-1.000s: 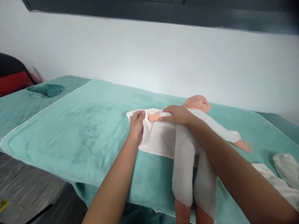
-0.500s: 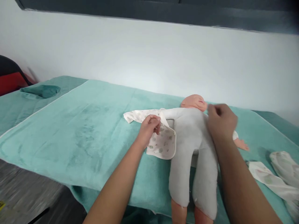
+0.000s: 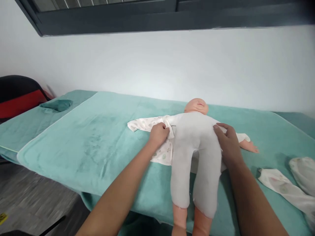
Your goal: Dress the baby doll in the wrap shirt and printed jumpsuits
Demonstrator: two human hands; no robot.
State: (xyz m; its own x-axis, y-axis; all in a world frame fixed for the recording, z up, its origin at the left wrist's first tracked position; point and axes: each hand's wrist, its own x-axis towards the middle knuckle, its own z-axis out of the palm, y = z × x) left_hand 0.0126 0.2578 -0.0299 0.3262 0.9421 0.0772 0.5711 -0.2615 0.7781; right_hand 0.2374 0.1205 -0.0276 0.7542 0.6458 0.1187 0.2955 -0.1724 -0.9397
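A baby doll with a grey-white cloth body lies on its back, its head toward the wall. A white printed baby shirt is on its left-side arm in view, the sleeve stretched outward with no doll hand showing at the cuff. My left hand is closed on the shirt's front panel beside the torso. At the doll's other side, my right hand has thumb and fingers apart, touching the body near the upper arm. Beyond it, the doll's hand sticks out of the other white sleeve.
A pale green cover spreads over the bed. White printed clothing lies at the right, beside another bundled white cloth. A red and black chair stands at the far left. The wall rises behind.
The doll's near-left hand, visible before, is now covered by the sleeve. My right hand has moved from that arm to the doll's other side. My left hand now grips the front panel.
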